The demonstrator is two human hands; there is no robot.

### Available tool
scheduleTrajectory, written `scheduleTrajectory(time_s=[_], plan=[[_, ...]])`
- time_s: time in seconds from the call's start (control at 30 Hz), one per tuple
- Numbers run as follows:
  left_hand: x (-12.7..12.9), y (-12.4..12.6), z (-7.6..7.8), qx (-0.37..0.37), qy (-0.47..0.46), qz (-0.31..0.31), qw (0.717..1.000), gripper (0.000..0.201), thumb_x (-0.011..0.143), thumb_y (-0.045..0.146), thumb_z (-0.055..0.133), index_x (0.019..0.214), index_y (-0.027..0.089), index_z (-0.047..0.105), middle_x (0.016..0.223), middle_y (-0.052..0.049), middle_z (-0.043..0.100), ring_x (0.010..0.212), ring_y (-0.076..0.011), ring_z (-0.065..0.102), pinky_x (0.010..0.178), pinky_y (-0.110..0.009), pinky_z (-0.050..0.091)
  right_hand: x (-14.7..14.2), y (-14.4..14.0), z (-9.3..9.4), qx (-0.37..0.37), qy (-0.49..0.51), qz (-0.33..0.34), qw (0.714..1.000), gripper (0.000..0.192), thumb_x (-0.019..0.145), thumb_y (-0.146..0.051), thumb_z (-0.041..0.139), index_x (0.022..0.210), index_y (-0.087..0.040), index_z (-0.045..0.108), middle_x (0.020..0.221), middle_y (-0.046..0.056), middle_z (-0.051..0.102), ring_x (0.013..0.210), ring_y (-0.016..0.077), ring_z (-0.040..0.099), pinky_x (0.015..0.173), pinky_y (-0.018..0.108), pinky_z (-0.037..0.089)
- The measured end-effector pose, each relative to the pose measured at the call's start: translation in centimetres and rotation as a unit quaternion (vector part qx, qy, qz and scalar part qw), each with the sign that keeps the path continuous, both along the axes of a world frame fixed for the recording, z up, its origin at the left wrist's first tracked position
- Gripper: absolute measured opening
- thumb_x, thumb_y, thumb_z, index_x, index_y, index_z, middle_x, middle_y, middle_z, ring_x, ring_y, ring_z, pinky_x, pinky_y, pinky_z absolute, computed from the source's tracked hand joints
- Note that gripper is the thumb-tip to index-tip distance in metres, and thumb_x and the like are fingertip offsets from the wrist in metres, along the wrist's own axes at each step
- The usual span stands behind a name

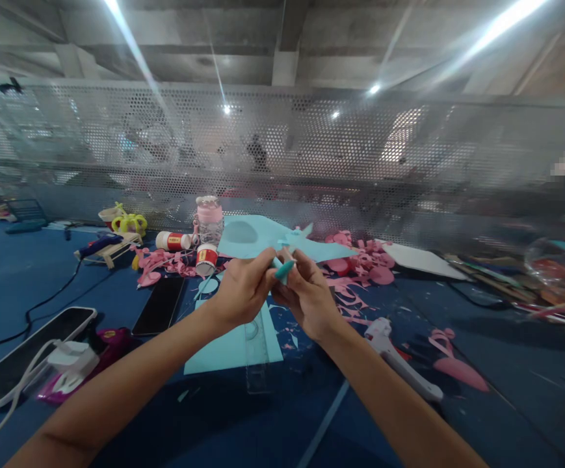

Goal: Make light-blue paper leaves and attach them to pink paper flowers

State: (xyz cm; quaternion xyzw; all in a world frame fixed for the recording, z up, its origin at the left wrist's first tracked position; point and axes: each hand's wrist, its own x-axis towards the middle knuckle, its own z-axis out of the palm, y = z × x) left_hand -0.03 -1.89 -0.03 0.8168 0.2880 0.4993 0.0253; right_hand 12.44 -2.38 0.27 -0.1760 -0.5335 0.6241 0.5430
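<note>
Both hands meet in the middle of the view, above the blue table. My left hand [243, 289] is closed on a small teal piece [284, 269] that looks like paper or foam sheet. My right hand [309, 299] pinches the same piece from the other side; its fingertips partly cover it. Below them lies a light blue sheet [223, 348], with a clear ruler [256, 354] across its right part. Behind the hands, a larger light blue sheet [243, 231] has cut-out edges and small scraps on it.
Pink cut scraps [360, 263] spread behind my right hand. A white-handled tool [404, 364], perhaps a glue gun, lies to the right. On the left are a black phone [159, 305], paper cups [207, 258], a pink-lidded jar [209, 218] and a charger [72, 357]. A perforated metal screen [282, 149] stands behind.
</note>
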Motion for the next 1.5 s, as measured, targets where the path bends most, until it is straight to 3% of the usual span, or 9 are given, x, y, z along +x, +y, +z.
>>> scheduleTrajectory(time_s=[0.13,0.23,0.4,0.57,0.73,0.83,0.93,1.13,1.5], plan=[[-0.1,0.2,0.4,0.016,0.022,0.096,0.995,0.037,0.087,0.048,0.028,0.069,0.018,0.038,0.050,0.005,0.039,0.043,-0.0084,0.033,0.045,-0.023,0.023,0.4,0.2,-0.1,-0.002,-0.037,0.033,0.999,0.040,0.060,-0.047,0.070,0.072,-0.022,0.041,0.052,-0.010,0.032,0.039,0.0030,0.025,0.039,0.019,0.019],[-0.3,0.4,0.6,0.002,0.040,0.115,0.993,0.041,0.084,0.056,0.029,0.070,0.018,0.039,0.053,0.004,0.040,0.046,-0.0087,0.035,0.048,-0.023,0.025,0.8,0.4,0.1,-0.007,-0.058,0.059,0.997,0.041,0.059,-0.045,0.071,0.073,-0.022,0.040,0.055,-0.010,0.031,0.040,0.0025,0.024,0.040,0.019,0.018],[-0.6,0.3,1.1,-0.019,0.030,0.075,0.997,0.041,0.081,0.056,0.037,0.066,0.018,0.037,0.055,0.005,0.037,0.048,-0.0078,0.030,0.049,-0.023,0.023,1.5,0.9,0.6,0.008,-0.077,0.101,0.992,0.039,0.060,-0.039,0.072,0.078,-0.022,0.041,0.056,-0.011,0.036,0.039,0.0021,0.025,0.039,0.019,0.018],[-1.2,0.4,2.3,-0.105,0.052,0.035,0.993,0.040,0.077,0.050,0.047,0.060,0.017,0.033,0.053,0.006,0.033,0.049,-0.0069,0.027,0.047,-0.022,0.020,2.0,1.6,0.1,0.048,-0.146,0.145,0.977,0.031,0.068,-0.041,0.065,0.067,-0.018,0.044,0.049,-0.008,0.042,0.036,0.0030,0.031,0.035,0.019,0.015],[-1.6,1.0,2.4,-0.159,0.076,-0.063,0.982,0.038,0.077,0.050,0.048,0.062,0.017,0.037,0.055,0.005,0.034,0.052,-0.0072,0.030,0.046,-0.020,0.023,1.8,1.8,-0.6,0.041,-0.122,0.151,0.980,0.031,0.069,-0.041,0.064,0.061,-0.018,0.046,0.043,-0.009,0.042,0.033,0.0032,0.031,0.035,0.020,0.018],[-1.6,1.0,2.0,-0.105,0.061,-0.072,0.990,0.037,0.079,0.052,0.045,0.069,0.017,0.038,0.055,0.006,0.036,0.049,-0.0070,0.032,0.046,-0.020,0.025,1.3,1.4,-0.5,0.006,-0.054,0.069,0.996,0.035,0.066,-0.042,0.067,0.056,-0.018,0.043,0.041,-0.010,0.038,0.034,0.0032,0.031,0.036,0.019,0.022],[-1.3,0.6,1.5,0.002,0.094,0.004,0.996,0.037,0.080,0.054,0.042,0.076,0.018,0.038,0.054,0.006,0.041,0.045,-0.0076,0.036,0.044,-0.021,0.025,0.7,0.9,-0.4,-0.030,-0.004,-0.018,0.999,0.039,0.058,-0.043,0.072,0.055,-0.018,0.042,0.045,-0.010,0.037,0.036,0.0030,0.031,0.036,0.019,0.024],[-0.6,0.6,1.0,0.229,0.171,0.124,0.950,0.032,0.090,0.042,0.026,0.072,0.018,0.035,0.056,0.001,0.052,0.047,-0.0109,0.048,0.043,-0.023,0.025,0.0,0.2,-0.4,-0.058,0.013,-0.069,0.996,0.034,0.064,-0.040,0.070,0.060,-0.018,0.044,0.045,-0.010,0.033,0.036,0.0017,0.027,0.035,0.016,0.022],[-1.0,1.0,0.8,0.310,0.148,0.131,0.930,0.032,0.092,0.039,0.022,0.082,0.015,0.041,0.055,0.002,0.052,0.045,-0.0094,0.048,0.044,-0.021,0.031,0.3,0.3,0.1,0.002,-0.053,-0.112,0.992,0.039,0.066,-0.051,0.063,0.054,-0.016,0.050,0.039,-0.007,0.040,0.030,0.0038,0.034,0.028,0.017,0.022]])
